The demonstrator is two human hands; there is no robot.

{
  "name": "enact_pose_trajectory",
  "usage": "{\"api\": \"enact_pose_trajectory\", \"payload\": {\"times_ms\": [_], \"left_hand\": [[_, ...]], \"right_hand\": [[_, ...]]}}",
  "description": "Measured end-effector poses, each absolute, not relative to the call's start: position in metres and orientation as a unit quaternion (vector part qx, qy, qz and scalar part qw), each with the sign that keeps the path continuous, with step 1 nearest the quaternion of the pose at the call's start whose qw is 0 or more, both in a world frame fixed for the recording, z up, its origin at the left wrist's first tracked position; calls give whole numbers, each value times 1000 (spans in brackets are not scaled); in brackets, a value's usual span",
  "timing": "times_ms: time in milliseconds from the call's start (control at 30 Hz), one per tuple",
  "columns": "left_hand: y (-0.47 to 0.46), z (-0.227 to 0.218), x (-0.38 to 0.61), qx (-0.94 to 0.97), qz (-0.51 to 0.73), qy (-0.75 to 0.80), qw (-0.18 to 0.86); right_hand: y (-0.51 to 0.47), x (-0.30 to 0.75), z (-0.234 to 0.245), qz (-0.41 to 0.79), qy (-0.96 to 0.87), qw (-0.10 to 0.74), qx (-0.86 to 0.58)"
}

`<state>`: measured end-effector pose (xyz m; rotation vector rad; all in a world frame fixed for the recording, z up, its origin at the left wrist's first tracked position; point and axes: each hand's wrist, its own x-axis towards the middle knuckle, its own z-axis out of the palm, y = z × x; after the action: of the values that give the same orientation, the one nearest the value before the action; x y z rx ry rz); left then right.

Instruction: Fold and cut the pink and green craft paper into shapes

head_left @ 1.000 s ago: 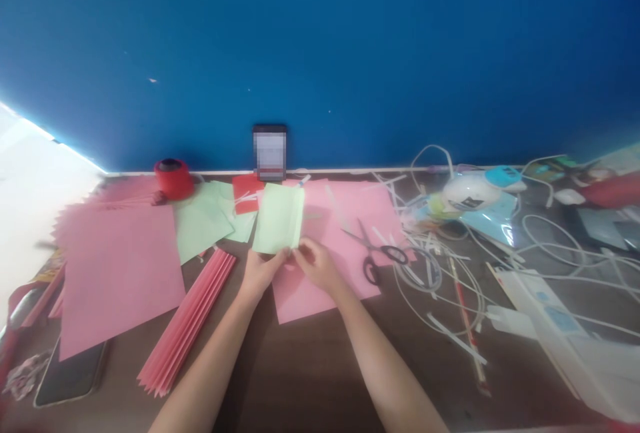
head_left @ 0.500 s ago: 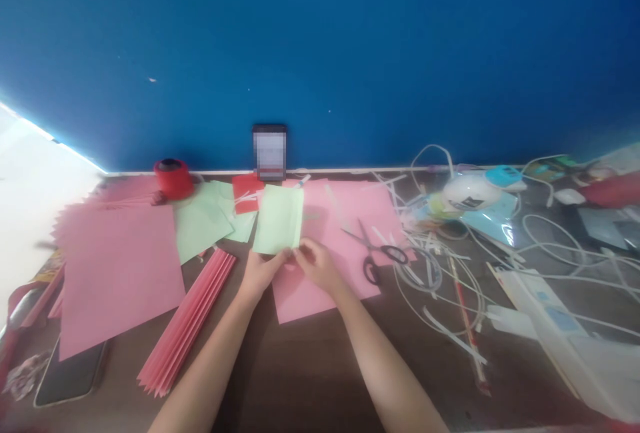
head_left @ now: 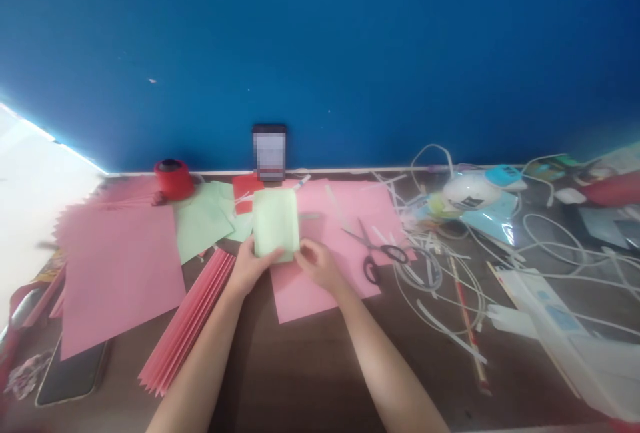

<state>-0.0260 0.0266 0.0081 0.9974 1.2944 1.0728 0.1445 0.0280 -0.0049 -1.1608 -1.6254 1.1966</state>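
Observation:
A light green piece of paper [head_left: 276, 223] is held up over the pink sheets, with a fold line along its right side. My left hand [head_left: 253, 265] grips its lower left corner, thumb across the front. At the lower right edge, my right hand [head_left: 317, 263] has its fingers pinched together against the paper; the fingertips are small and partly hidden. Beneath lies pink paper [head_left: 345, 266], and a pair of scissors [head_left: 373, 250] rests on it with blades apart, right of my right hand. A pleated pink paper strip [head_left: 187, 323] lies beside my left forearm.
Pink sheets [head_left: 120, 273], green sheets [head_left: 205, 216] and a red tape roll [head_left: 173, 180] lie to the left, near a dark phone [head_left: 73, 373]. A second phone [head_left: 270, 153] leans on the blue wall. White cables [head_left: 480, 286], a pencil [head_left: 466, 320] and a glue bottle [head_left: 470, 192] clutter the right.
The green paper has turned slightly upright and shifted a little left. My left hand has moved left along its lower edge, and my hands are farther apart.

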Motion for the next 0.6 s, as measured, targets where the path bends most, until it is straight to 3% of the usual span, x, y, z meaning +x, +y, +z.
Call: {"api": "enact_pose_trajectory", "payload": {"times_ms": [167, 600], "left_hand": [[24, 11, -22, 505, 426, 588, 467], [25, 9, -24, 504, 413, 598, 468]], "right_hand": [[29, 145, -5, 475, -647, 382, -458], [29, 144, -3, 463, -652, 379, -465]]}}
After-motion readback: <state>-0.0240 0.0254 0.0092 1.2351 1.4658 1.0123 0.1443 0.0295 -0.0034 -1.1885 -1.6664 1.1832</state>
